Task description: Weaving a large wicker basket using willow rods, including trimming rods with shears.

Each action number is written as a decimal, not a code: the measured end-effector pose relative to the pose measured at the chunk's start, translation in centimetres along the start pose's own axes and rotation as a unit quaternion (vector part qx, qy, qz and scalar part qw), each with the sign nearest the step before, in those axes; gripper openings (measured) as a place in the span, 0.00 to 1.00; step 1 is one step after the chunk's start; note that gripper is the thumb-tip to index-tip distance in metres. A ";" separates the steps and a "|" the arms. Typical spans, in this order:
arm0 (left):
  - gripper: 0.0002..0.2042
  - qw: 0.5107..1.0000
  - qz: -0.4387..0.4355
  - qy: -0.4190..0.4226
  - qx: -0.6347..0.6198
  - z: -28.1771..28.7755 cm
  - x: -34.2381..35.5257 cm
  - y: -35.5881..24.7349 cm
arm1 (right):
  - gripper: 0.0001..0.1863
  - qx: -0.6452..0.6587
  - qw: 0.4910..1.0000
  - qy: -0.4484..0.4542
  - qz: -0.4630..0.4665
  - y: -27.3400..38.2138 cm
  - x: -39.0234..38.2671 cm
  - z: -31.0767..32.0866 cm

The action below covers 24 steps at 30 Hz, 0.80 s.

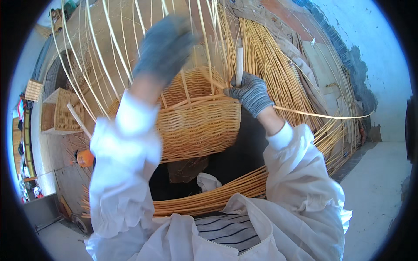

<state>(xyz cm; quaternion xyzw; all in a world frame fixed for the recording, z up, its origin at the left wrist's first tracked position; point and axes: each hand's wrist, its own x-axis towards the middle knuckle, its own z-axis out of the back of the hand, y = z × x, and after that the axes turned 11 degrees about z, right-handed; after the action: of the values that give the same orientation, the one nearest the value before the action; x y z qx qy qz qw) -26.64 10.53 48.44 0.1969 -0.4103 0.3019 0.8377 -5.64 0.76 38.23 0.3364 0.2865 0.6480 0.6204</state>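
Observation:
A half-woven wicker basket stands in front of me, with long pale upright rods rising from its far and left sides. My right hand, in a grey knitted glove, is closed at the basket's right corner, beside a thick pale corner post. From that hand a thin willow rod runs out to the right. My left hand, gloved too, is raised over the basket among the uprights. Motion smears its fingers, so its grip does not show.
A large bundle of willow rods lies at the far right, and another bundle curves across close to my body. On the left are a finished wicker box and an orange object. A white wall bounds the right side.

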 end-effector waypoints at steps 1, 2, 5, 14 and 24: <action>0.12 0.940 0.206 0.263 -0.065 -4.4 3.6 -0.9 | 0.16 -0.055 0.995 -0.084 -0.016 0.4 0.0 -0.7; 0.18 0.884 0.295 0.356 -0.066 -6.8 7.4 -3.0 | 0.15 -0.093 0.986 -0.136 -0.024 0.6 0.0 -1.6; 0.24 0.885 0.032 0.465 -0.007 -14.5 10.5 -5.6 | 0.09 -0.240 0.939 -0.234 -0.079 0.9 0.5 -3.7; 0.15 0.758 0.272 0.522 -0.280 25.4 -15.2 2.1 | 0.17 0.063 0.994 0.032 0.080 5.5 -1.8 0.3; 0.12 0.836 0.332 0.431 -0.070 32.8 -36.9 -1.9 | 0.13 -0.137 0.923 0.270 0.235 7.1 -22.1 -12.9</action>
<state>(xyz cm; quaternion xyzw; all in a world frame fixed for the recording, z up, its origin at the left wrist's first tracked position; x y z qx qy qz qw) -61.74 -22.52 37.78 -0.1608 -0.0684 0.5867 0.7907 -20.11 -21.18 34.21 0.1177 0.2644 0.8745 0.3893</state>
